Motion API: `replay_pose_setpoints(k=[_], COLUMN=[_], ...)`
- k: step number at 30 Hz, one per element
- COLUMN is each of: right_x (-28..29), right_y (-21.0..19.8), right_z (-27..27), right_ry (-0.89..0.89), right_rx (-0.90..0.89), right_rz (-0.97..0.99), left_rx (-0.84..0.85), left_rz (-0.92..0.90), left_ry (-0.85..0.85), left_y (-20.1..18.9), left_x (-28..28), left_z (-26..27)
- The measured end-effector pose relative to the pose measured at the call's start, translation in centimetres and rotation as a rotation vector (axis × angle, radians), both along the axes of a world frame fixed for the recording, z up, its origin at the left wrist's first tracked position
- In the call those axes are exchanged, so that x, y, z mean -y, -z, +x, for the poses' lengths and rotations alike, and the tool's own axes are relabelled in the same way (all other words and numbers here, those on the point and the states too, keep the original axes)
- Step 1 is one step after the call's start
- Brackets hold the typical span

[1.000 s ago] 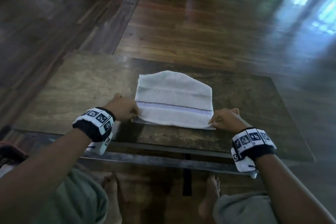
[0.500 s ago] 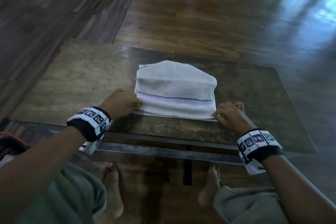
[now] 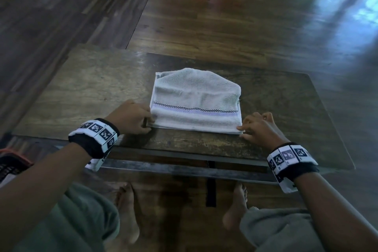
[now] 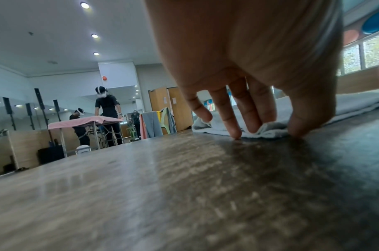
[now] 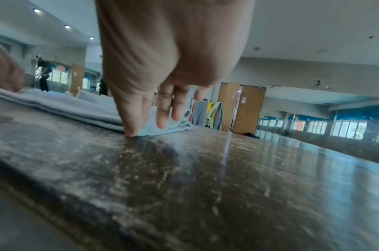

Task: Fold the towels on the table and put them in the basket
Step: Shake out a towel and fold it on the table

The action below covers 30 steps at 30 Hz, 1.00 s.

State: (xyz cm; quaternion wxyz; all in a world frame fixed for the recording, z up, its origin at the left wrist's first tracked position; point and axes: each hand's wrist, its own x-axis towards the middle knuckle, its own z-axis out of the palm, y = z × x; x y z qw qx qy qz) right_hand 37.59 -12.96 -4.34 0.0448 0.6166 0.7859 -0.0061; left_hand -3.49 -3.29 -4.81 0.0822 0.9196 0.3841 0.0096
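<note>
A pale grey towel with a checked and lilac stripe lies folded on the worn wooden table, its far edge humped. My left hand pinches the near left corner; in the left wrist view the fingers lie on the towel and the thumb touches the table beside it. My right hand pinches the near right corner, seen in the right wrist view with the thumb at the edge of the towel and fingers on top. A red-rimmed dark basket shows at the left edge.
The table's near edge runs just below my wrists, with my knees and bare feet under it. Dark wooden floor lies all around. Far off in the left wrist view, people stand at a pink-covered table, and cloths hang over a chair.
Both hands have stayed at the towel's near corners. The head view has tilted down a little, and the towel's near edge looks squared up.
</note>
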Motion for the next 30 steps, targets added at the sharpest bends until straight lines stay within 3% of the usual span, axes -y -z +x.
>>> replay_pose_setpoints(k=[5, 8, 11, 17, 21, 24, 30], right_x=[-0.3, -0.5, -0.2, -0.2, -0.3, -0.5, -0.8], right_y=[0.8, 0.9, 1.2, 0.8, 0.0, -1.7, -9.5], right_z=[-1.1, -1.2, -1.4, -1.6, -1.7, -1.9, -2.4], right_ry=[-0.101, 0.045, 0.06, 0.084, 0.12, 0.147, 0.174], right_rx=[-0.021, -0.161, -0.129, -0.128, -0.161, -0.192, -0.346], right_rz=[0.112, 0.09, 0.101, 0.066, 0.048, 0.149, 0.484], left_rx=[-0.107, -0.058, -0.007, -0.074, 0.066, 0.208, 0.451], left_rz=[0.098, 0.113, 0.086, 0.08, 0.031, 0.017, 0.22], left_ry=[-0.031, -0.089, -0.151, -0.069, -0.126, -0.163, -0.177], left_y=[0.3, 0.2, 0.3, 0.3, -0.3, -1.7, -9.4], left_x=[0.6, 0.6, 0.4, 0.8, 1.0, 0.8, -0.2], left_z=[1.1, 1.3, 1.4, 1.7, 1.4, 1.0, 0.7])
